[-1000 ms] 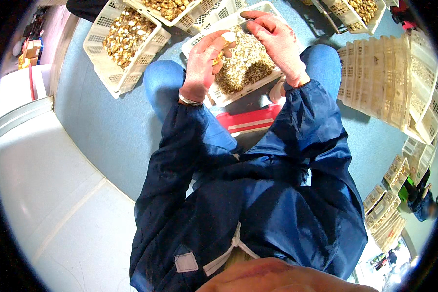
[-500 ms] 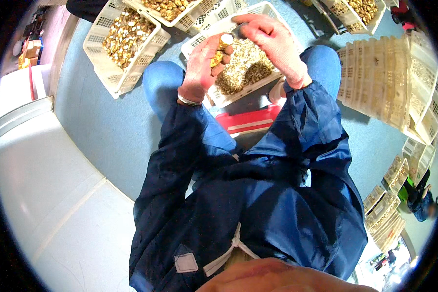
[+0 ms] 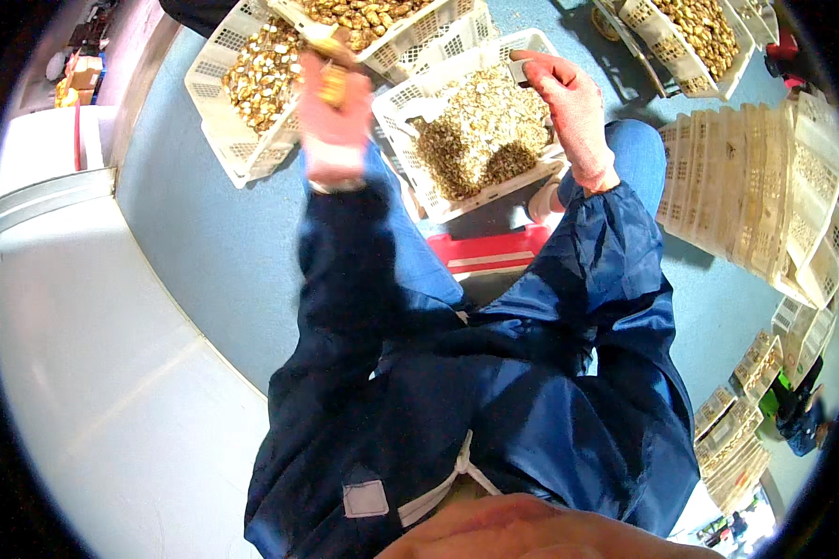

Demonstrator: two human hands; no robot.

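My left hand point(image 3: 336, 121), in what looks like a pink glove, is smeared by motion beside the left crates. Its fingers are curled round yellow-brown mushrooms point(image 3: 331, 86), blurred too. My right hand point(image 3: 576, 116) is above the right rim of the white middle crate point(image 3: 452, 207). Its thumb and fingers pinch a small, dark, flat blade point(image 3: 520, 71), partly hidden by the fingers. Small pale and brown trimmings point(image 3: 480, 121) are heaped in that crate, which stands between my knees.
A crate of pale-cut mushrooms point(image 3: 261, 79) stands at the left, another of brown mushrooms point(image 3: 368, 20) behind it. At the far right is a further full crate point(image 3: 694, 37). Nested white crates point(image 3: 727, 177) lie right of my knee. A red box point(image 3: 489, 250) is near my lap.
My left hand has moved left, away from the middle crate, with the mushrooms. My right hand has separated from it and is now at the crate's right side. The view has shifted slightly.
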